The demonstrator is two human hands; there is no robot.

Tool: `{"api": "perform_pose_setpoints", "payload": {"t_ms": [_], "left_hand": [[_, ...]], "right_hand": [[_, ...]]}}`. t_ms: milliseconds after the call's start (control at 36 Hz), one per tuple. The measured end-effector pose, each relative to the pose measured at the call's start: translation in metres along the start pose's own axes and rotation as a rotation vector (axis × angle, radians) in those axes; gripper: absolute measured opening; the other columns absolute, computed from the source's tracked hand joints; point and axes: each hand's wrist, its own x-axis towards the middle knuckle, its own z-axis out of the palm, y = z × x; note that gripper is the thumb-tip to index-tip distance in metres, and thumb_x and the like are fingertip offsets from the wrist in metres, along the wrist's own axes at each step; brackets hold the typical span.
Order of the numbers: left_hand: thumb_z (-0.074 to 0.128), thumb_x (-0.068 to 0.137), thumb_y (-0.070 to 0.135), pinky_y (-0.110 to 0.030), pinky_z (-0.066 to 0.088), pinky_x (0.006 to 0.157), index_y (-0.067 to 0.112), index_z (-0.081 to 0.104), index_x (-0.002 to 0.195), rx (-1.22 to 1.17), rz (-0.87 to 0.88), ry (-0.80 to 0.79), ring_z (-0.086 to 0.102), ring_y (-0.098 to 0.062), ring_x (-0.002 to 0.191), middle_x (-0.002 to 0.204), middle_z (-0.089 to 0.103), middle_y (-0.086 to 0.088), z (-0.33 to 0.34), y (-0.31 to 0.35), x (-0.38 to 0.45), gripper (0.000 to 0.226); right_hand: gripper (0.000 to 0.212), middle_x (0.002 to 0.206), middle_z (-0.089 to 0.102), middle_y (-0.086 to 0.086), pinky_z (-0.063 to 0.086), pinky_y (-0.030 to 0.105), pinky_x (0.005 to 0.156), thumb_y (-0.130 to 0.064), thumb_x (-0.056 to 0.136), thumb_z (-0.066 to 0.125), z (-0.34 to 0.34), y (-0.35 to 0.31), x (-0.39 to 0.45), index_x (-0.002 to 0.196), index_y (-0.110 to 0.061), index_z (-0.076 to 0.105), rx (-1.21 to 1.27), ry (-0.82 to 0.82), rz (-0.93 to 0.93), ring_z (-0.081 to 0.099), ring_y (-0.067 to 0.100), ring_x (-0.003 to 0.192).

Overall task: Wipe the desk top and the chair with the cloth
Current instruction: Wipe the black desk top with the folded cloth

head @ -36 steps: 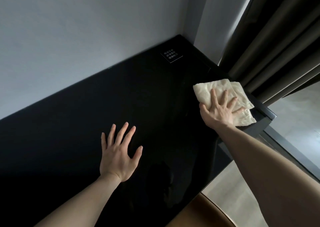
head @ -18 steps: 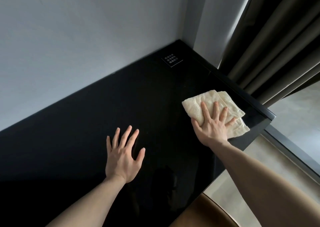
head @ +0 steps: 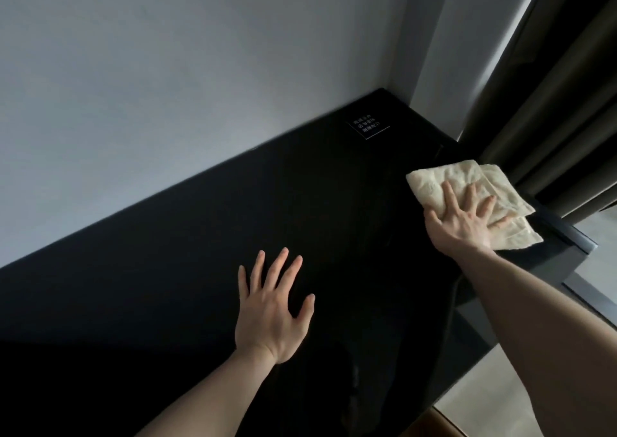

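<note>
Black desk [head: 187,269] runs along grey wall, curtain [head: 551,109] at rt. Rt hand [head: 467,219] flat, fingers splayed, pressing cloth [head: 430,182] under them near far rt edge. Lt hand [head: 270,309] spread, probably resting on desk. Small label [head: 367,127] beyond, unreadable.

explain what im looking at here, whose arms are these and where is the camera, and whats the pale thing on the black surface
There is no machine here: these are a person's two bare arms, filmed by a wide-angle camera worn on their head, looking forward and down. That is why the arms reach in from the bottom of the picture. The black surface is a desk top set against a pale wall. The pale thing is a folded cloth lying near the desk's right end, beside a dark curtain. The right hand presses flat on the cloth with straight fingers, as for wiping. The left hand lies spread on the bare desk and holds nothing. A small label with white print sits near the far corner; its text is too small to read.
</note>
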Motion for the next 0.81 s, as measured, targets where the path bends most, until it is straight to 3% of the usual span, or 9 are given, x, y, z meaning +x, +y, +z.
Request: {"api": "perform_pose_setpoints", "payload": {"t_ms": [250,417,556,806], "left_hand": [[0.031,0.093,0.065,-0.053,-0.012,0.125,0.038,0.023,0.16,-0.089,0.03,-0.013,-0.014,-0.021,0.157,0.17,0.005,0.013,-0.008,-0.003,-0.007,0.073],[0.05,0.097,0.046,-0.041,-0.013,0.126,0.03,0.04,0.155,-0.39,0.086,-0.073,-0.007,-0.013,0.157,0.17,0.014,0.009,-0.022,-0.027,-0.021,0.061],[0.051,0.102,0.034,-0.039,-0.002,0.128,0.026,0.042,0.154,-0.309,0.059,0.039,0.005,-0.013,0.156,0.167,0.02,0.008,-0.032,-0.105,-0.097,0.053],[0.036,0.1,0.049,-0.044,0.002,0.126,0.026,0.045,0.152,-0.17,-0.103,0.038,0.01,-0.014,0.156,0.165,0.026,0.005,-0.069,-0.272,-0.246,0.058]], "right_hand": [[0.069,0.173,-0.013,0.004,-0.023,0.069,0.115,-0.059,0.102,0.029,0.034,-0.034,-0.084,0.163,-0.046,-0.001,0.001,-0.003,-0.103,-0.025,0.039,0.154],[0.068,0.173,-0.014,0.005,-0.027,0.065,0.111,-0.057,0.103,0.028,0.054,-0.073,-0.154,0.163,-0.046,-0.002,0.004,-0.023,-0.156,-0.027,0.038,0.154],[0.07,0.172,-0.018,0.004,-0.028,0.066,0.11,-0.055,0.102,0.028,0.075,-0.12,-0.211,0.162,-0.046,-0.006,0.019,-0.052,-0.18,-0.029,0.04,0.153],[0.07,0.17,-0.027,0.006,-0.023,0.071,0.111,-0.051,0.104,0.026,0.122,-0.228,-0.334,0.162,-0.043,-0.013,0.004,-0.131,-0.309,-0.033,0.043,0.15]]}}
